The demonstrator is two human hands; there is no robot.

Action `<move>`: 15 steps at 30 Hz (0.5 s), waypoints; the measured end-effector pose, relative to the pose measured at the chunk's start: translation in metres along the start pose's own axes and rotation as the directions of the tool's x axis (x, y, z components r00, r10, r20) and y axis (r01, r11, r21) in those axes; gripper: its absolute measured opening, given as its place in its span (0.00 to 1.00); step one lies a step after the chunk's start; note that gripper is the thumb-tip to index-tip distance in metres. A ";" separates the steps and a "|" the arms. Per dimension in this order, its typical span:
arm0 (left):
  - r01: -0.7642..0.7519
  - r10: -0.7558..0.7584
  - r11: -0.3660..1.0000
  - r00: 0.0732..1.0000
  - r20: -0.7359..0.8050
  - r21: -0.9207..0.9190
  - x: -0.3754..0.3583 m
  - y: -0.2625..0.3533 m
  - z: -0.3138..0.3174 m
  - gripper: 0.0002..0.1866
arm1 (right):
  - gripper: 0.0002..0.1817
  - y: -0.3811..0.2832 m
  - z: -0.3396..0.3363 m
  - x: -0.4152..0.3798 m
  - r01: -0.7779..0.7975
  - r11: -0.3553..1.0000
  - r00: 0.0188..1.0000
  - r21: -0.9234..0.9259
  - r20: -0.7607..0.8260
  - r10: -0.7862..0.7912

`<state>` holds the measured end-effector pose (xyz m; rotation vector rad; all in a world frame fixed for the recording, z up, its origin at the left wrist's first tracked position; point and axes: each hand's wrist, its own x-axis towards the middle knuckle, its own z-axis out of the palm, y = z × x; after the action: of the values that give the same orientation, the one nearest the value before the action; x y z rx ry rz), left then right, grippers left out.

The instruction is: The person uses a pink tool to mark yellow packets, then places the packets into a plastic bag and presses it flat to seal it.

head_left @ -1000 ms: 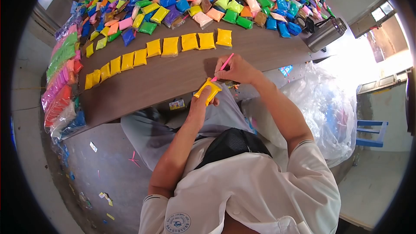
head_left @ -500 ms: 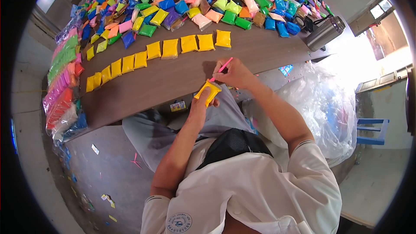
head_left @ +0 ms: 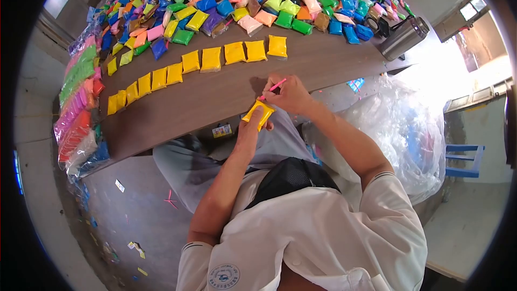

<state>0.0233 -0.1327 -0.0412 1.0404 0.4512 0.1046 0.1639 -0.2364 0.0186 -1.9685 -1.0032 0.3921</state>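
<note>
— What do we have in our hands?

— Our left hand (head_left: 253,123) is clenched around a small yellow plastic pouch (head_left: 259,113), gripping it from below at the near edge of the long brown wooden counter (head_left: 215,97). Our right hand (head_left: 291,94) pinches a thin pink plastic stick (head_left: 272,87), whose lower tip touches the top of the pouch.

— And where does the pouch sit?

— It is off the counter surface, tilted, just over the near edge, above our lap.

— What lies beyond our hands?

— Farther on the counter we see a curved row of flat yellow pouches (head_left: 210,59), laid side by side from the left end towards the middle. Behind that row a broad heap of mixed coloured pouches (head_left: 258,0) covers the far part of the counter. At the far right end a shiny metal flask (head_left: 403,37) lies tilted.

— And along the left?

— Stacks of green, pink and red packets (head_left: 75,102) line the left edge. To our right, beside the counter, stands a big clear plastic bag (head_left: 404,129).
</note>
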 end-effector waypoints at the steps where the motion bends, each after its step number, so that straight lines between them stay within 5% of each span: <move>1: -0.006 0.006 1.000 1.000 -0.002 0.012 0.000 0.000 0.001 0.21 | 0.08 0.000 0.002 -0.001 -0.016 1.000 0.999 0.022 -0.031 0.017; 7: -0.034 0.037 0.997 0.999 -0.032 0.065 -0.005 0.007 0.006 0.20 | 0.07 -0.016 -0.028 0.002 -0.111 0.992 0.983 0.061 0.151 0.101; 10: -0.039 0.040 0.997 0.999 -0.018 0.071 -0.002 0.001 0.001 0.21 | 0.07 -0.004 -0.023 0.007 0.014 0.999 0.986 0.048 0.163 -0.021; 15: -0.044 0.045 0.997 0.999 -0.010 0.064 0.000 -0.003 0.000 0.21 | 0.07 0.003 -0.005 0.005 0.007 0.999 0.998 0.050 0.059 -0.010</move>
<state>0.0232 -0.1347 -0.0440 1.1129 0.4436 0.1367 0.1713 -0.2362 0.0193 -1.9174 -1.0293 0.4688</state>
